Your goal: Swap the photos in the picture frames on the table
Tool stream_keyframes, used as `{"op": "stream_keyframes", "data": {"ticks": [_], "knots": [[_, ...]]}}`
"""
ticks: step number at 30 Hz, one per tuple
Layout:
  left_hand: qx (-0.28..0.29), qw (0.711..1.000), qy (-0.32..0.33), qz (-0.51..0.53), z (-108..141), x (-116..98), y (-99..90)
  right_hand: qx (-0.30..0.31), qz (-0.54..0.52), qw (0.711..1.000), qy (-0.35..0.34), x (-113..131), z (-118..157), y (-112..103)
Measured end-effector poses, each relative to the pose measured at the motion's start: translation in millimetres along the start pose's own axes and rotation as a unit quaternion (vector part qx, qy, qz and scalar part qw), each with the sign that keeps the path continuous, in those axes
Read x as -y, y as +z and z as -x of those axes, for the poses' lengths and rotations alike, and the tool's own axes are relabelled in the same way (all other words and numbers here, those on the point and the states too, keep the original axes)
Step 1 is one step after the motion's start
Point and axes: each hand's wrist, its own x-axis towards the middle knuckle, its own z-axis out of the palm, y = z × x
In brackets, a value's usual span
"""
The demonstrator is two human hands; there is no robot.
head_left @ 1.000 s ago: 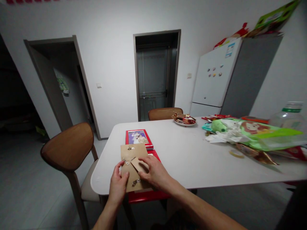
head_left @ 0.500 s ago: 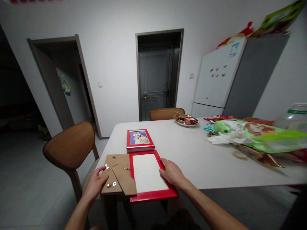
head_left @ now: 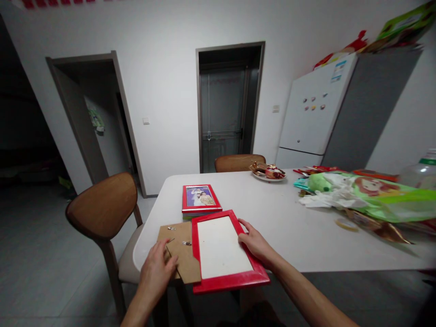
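My right hand [head_left: 256,243] grips the right side of a red picture frame [head_left: 231,283]; its thumb lies on top and the fingers curl at the edge. A plain white panel [head_left: 223,247] fills the frame's opening. Left of it is a brown backing board [head_left: 185,261] with small metal clips [head_left: 186,243] and a cut flap; its right edge meets the frame. My left hand [head_left: 156,263] rests over the board's left part, thumb and fingers apart, covering some of it. Behind lies another red picture frame [head_left: 200,198] holding a photo of people, stacked on something partly hidden.
A white table [head_left: 262,204] carries a plate of wrapped items [head_left: 268,172] at the back. A green bag [head_left: 384,193], tissues, a tape roll [head_left: 346,225] and a clear jar [head_left: 418,170] crowd the right. Wooden chairs [head_left: 105,206] stand left and behind.
My left hand has moved right and over the board from its left edge, covering the left-hand clips. The held frame has turned slightly and shifted right; the view has shifted a little.
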Motion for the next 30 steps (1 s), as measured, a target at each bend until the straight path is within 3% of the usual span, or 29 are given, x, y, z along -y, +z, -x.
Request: {"op": "stream_keyframes", "data": {"ticks": [3,8,10,15,18,20,22,24,27,30], "knots": [[0.049,0.997,0.044,0.051,6,-17,12.5,0.019,-0.110,0.994,0.020,5,4,-2],[0.074,0.997,0.015,0.018,5,-5,15.2,0.028,-0.193,0.980,0.050,9,11,-9],[0.074,0.996,0.008,0.041,4,-11,11.6,0.031,-0.235,0.970,0.057,14,15,-10],[0.088,0.982,0.052,0.161,12,-80,17.8,0.010,-0.276,0.960,0.035,37,27,-4],[0.077,0.974,0.129,0.167,17,-117,32.7,0.018,-0.272,0.962,0.008,49,31,-1],[0.041,0.968,0.195,0.152,17,-125,39.3,0.017,-0.250,0.968,-0.010,51,32,-2],[-0.002,0.960,0.244,0.135,16,-123,38.5,0.015,-0.228,0.973,-0.020,47,30,-5],[-0.043,0.961,0.243,0.122,14,-114,29.8,0.017,-0.204,0.979,-0.022,37,26,-9],[-0.107,0.975,0.149,0.124,11,-89,10.4,0.007,-0.143,0.990,-0.011,16,16,-17],[-0.112,0.981,0.047,0.153,15,-56,-0.4,-0.025,-0.028,0.999,-0.011,-8,3,-22]]}}
